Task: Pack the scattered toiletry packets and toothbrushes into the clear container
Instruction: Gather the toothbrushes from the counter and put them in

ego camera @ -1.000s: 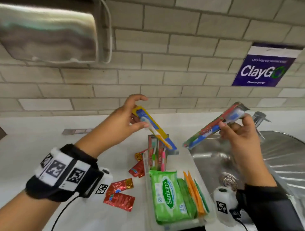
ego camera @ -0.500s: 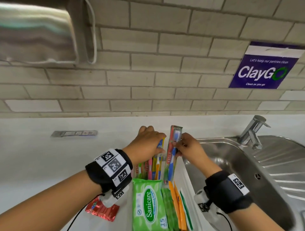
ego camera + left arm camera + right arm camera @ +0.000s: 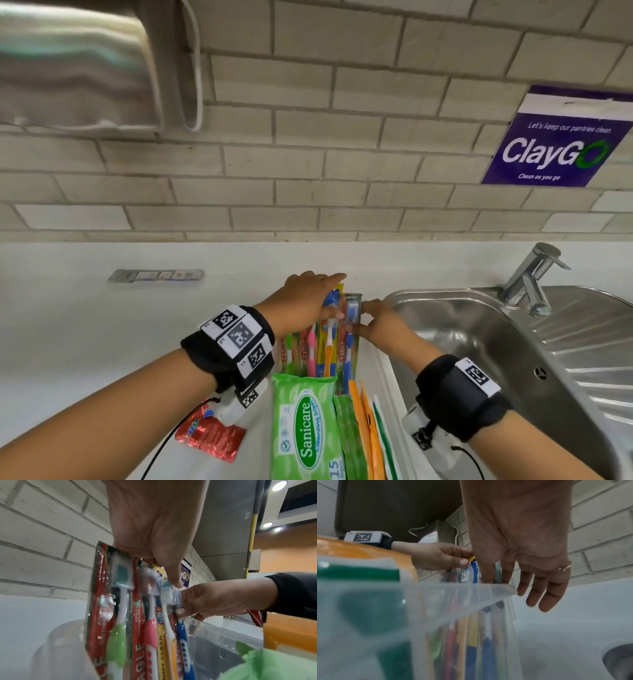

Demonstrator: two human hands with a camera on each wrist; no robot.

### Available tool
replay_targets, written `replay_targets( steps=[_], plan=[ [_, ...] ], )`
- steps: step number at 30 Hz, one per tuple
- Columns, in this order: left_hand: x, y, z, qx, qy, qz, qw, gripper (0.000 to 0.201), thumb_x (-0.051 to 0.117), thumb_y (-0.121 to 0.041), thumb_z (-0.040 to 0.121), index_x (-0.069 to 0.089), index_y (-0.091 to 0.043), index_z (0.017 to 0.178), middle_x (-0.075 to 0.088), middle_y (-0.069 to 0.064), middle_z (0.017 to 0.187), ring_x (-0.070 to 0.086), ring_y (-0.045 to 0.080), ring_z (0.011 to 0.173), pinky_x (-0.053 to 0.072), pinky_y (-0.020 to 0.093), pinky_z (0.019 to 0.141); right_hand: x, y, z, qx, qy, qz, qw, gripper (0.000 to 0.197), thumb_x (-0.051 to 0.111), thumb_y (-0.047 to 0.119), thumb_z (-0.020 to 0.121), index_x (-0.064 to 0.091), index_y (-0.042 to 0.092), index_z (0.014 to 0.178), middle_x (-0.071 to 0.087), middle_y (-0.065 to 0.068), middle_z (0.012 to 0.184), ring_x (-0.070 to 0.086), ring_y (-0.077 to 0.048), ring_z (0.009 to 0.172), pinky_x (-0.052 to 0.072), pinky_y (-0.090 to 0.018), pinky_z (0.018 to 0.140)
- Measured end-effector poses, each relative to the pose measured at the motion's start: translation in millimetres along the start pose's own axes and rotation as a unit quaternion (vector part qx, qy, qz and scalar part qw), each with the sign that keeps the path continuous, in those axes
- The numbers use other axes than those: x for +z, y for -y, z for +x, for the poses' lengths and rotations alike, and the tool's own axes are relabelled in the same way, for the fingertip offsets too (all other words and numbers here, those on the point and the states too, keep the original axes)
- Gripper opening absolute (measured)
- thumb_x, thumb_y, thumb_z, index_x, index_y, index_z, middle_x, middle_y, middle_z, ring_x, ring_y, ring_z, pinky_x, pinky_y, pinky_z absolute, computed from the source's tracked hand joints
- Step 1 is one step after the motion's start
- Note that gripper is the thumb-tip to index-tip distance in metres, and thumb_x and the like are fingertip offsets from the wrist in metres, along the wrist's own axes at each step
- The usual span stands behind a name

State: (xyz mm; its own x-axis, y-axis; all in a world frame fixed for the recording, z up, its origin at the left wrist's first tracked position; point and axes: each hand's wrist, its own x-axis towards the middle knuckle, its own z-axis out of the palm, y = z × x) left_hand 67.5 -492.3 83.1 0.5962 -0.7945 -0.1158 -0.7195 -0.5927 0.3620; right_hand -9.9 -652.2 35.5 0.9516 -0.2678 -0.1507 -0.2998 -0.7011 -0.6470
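Observation:
A clear container stands on the white counter beside the sink. Several packaged toothbrushes stand upright at its far end. My left hand pinches the top of the yellow-carded, orange-handled toothbrush pack. My right hand pinches the blue-handled toothbrush pack between thumb and forefinger, at the right end of the row. In the left wrist view the green and pink toothbrushes stand left of these two. A green Sanicare wipes pack and orange packets fill the near part.
Red sachets lie on the counter left of the container, partly under my left wrist. A steel sink with a tap lies right. A steel wall unit hangs upper left on the brick wall.
Both hands came down from mid-air and together, and stood the yellow and blue toothbrush packs upright in the container's far end. The view tilted up toward the wall.

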Motion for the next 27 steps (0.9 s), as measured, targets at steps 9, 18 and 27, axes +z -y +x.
replay_targets(
  steps=[9, 18, 27],
  plan=[
    [-26, 17, -32, 0.054, -0.113, -0.075, 0.989, 0.052, 0.046, -0.042, 0.092, 0.032, -0.03, 0.141, 0.039, -0.002, 0.145, 0.031, 0.015, 0.134, 0.02, 0.03, 0.111, -61, 81, -42, -0.038, -0.034, -0.092, 0.994, 0.065, 0.068, 0.029, 0.081, 0.036, 0.021, 0.138, 0.05, -0.002, 0.134, 0.056, -0.016, 0.101, 0.042, -0.024, 0.083],
    [-73, 118, -149, -0.009, -0.209, -0.225, 0.952, 0.019, 0.052, -0.027, 0.091, 0.064, -0.04, 0.098, 0.066, -0.014, 0.112, 0.059, 0.002, 0.103, 0.044, 0.018, 0.095, -20, 237, -36, -0.149, 0.079, 0.251, 0.953, 0.017, 0.059, 0.021, 0.088, 0.055, 0.028, 0.103, 0.072, 0.003, 0.093, 0.069, -0.016, 0.077, 0.052, -0.032, 0.078],
    [-55, 243, -235, -0.178, -0.24, -0.29, 0.909, 0.024, 0.057, -0.02, 0.088, 0.064, -0.043, 0.088, 0.067, -0.023, 0.091, 0.065, 0.006, 0.091, 0.049, 0.028, 0.092, 166, 300, 82, -0.033, 0.172, 0.206, 0.963, 0.01, 0.058, 0.017, 0.088, 0.057, 0.019, 0.097, 0.061, -0.006, 0.105, 0.06, -0.018, 0.078, 0.045, -0.027, 0.066]
  ],
)
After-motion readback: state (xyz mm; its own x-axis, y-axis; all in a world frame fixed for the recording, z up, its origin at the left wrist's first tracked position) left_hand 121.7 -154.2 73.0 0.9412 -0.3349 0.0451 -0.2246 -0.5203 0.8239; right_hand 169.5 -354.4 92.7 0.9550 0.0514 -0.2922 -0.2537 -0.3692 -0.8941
